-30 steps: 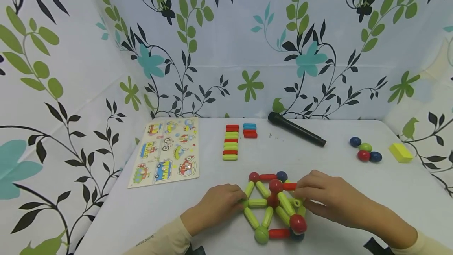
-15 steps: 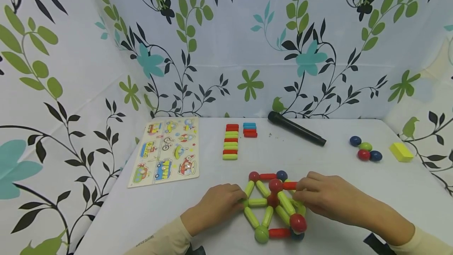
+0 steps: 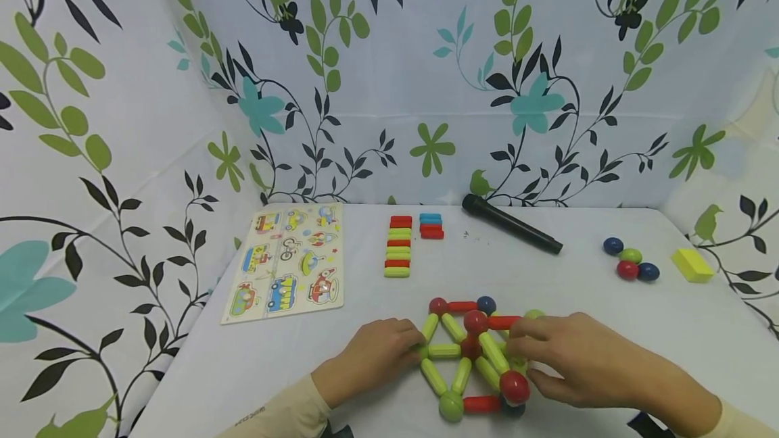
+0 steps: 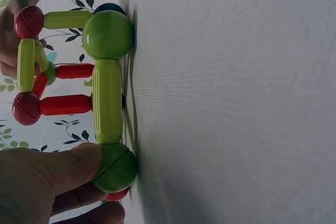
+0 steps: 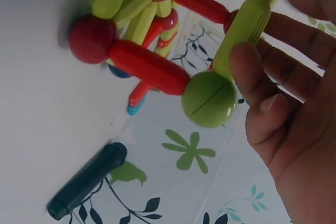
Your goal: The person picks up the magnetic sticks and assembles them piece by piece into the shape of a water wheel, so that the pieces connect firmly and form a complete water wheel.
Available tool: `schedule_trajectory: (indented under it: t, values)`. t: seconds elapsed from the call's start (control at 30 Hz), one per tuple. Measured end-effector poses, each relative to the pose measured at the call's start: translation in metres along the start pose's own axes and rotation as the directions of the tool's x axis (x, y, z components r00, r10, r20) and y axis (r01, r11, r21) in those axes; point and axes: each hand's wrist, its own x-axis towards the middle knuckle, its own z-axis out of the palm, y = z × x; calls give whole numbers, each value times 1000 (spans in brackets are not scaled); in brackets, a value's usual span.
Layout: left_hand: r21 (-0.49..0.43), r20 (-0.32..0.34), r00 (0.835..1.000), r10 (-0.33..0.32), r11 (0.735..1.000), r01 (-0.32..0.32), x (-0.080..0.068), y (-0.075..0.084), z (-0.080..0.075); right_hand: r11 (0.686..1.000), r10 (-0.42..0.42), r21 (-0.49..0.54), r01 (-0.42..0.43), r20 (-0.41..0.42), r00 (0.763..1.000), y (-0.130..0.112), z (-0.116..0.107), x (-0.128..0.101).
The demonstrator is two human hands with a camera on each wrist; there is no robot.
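Near the table's [image 3: 608, 303] front edge: rod-and-ball frame [image 3: 475, 357], left hand [image 3: 371, 357] pinching its left-corner green ball [image 4: 116, 167], right hand [image 3: 572, 357] curled round a green rod [image 5: 247, 24] at its right side, long axis slanting up from a second green ball [image 5: 209, 99].
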Motion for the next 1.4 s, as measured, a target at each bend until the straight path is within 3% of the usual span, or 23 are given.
schedule_trajectory:
  t: [0.13,0.4,1.03,1.4]
  values:
    - [1,3,1000,-5,1000,5,0,0,0,999,51,-9,-51,3,999,-9,1,1]
    - [8,-9,1000,1,1000,-1,0,0,1,995,16,-93,-23,-67,998,-16,9,5]
    - [3,-12,1000,12,1000,-12,0,0,0,984,114,137,-117,26,993,-11,0,-2]
    - [19,-19,1000,13,1000,-12,0,0,2,985,70,161,-68,-6,998,-3,1,-6]
